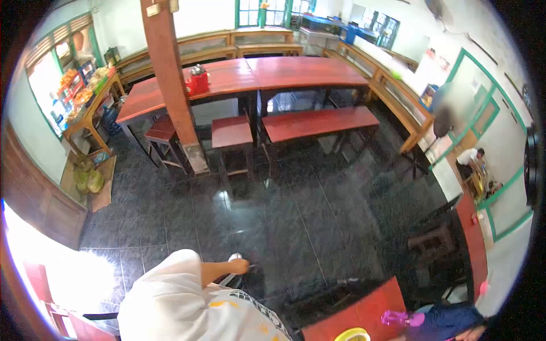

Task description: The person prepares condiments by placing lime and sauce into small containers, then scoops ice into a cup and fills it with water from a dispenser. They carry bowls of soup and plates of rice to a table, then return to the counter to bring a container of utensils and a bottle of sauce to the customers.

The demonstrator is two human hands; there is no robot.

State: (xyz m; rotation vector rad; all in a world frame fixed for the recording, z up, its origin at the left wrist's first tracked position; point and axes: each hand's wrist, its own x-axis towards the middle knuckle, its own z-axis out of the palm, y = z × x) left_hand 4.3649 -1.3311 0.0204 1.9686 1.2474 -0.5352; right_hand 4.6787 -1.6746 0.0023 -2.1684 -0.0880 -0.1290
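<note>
My left hand shows low in the middle, reaching out of a loose white sleeve. Its fingers look curled closed; a thin sliver seems to stick out on the right, too small to make out. Just beside the hand is a small white shape, perhaps a shoe, over the dark tiled floor. The front of the white shirt carries a dark pattern and orange marks. My right hand is out of view.
Long red tables and a red bench stand ahead, by a wooden post. Coconuts lie left. Bottom right, a person in a dark sleeve sits at a red table. Another person bends by the doorway.
</note>
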